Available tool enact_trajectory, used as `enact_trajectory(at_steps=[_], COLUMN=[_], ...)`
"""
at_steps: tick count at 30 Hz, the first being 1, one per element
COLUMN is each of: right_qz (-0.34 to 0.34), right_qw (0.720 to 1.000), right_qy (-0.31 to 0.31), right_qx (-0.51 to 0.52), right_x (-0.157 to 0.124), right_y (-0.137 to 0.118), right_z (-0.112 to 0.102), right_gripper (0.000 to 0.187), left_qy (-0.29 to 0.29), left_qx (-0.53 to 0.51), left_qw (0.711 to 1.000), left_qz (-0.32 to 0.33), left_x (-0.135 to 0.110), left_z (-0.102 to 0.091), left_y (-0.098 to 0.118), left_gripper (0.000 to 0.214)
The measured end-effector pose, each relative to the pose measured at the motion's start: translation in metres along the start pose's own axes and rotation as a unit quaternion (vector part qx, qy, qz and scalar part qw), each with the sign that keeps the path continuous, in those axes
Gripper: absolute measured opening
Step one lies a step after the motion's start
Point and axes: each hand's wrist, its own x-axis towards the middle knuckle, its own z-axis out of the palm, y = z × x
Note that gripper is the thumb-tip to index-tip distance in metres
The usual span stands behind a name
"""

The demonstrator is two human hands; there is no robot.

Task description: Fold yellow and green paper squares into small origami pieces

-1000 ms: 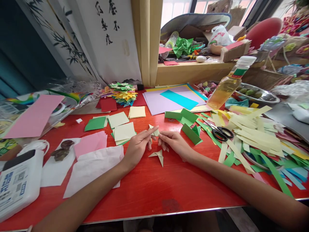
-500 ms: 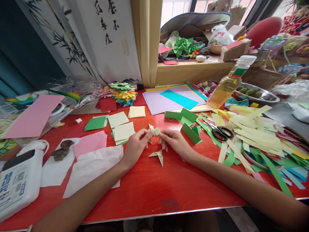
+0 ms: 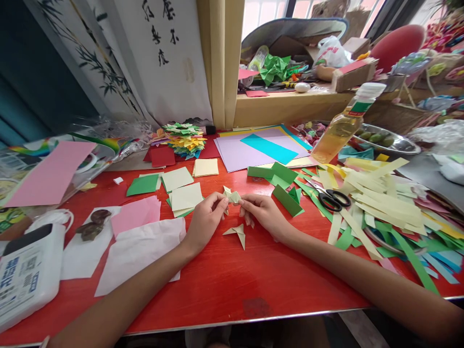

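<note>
Between my two hands is a small pale cream folded paper (image 3: 234, 197). My left hand (image 3: 209, 215) pinches its left side between thumb and fingers. At the right edge, the thumb and forefinger of my right hand (image 3: 264, 212) grip the same piece. Just behind it, another cream folded piece (image 3: 226, 190) shows in part; whether it touches my fingers I cannot tell. On the red table in front of my hands lies a pointed cream folded paper (image 3: 237, 235). Stacked cream paper squares (image 3: 186, 197) lie left of my left hand.
Green folded strips (image 3: 288, 200), black-handled scissors (image 3: 333, 199) and a heap of paper strips (image 3: 387, 198) lie to the right. A bottle of yellowish liquid (image 3: 339, 133) stands behind them. Pink paper (image 3: 136, 215), a white sheet (image 3: 141, 251) and a white box-like device (image 3: 31, 270) are at left.
The folded paper between my fingers has tilted slightly and shows a little more of its surface. Both hands stay in nearly the same place.
</note>
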Motion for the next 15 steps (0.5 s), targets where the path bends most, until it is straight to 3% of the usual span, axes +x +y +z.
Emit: enact_trajectory(at_steps=[5,15], right_qz=[-0.002,0.009], right_qw=[0.997,0.995], right_qy=[-0.045,-0.076], right_qx=[-0.066,-0.069], right_x=[-0.0009,-0.0013], right_y=[-0.0005,-0.001], right_z=[0.0002,0.0009], right_gripper=[0.031,0.028], left_qy=[-0.013,0.0], left_qx=[0.01,0.093], left_qw=[1.0,0.996], left_qz=[-0.002,0.016], left_x=[0.0007,-0.0021], left_z=[-0.001,-0.0016], left_y=[0.0008,0.0027], left_gripper=[0.027,0.029])
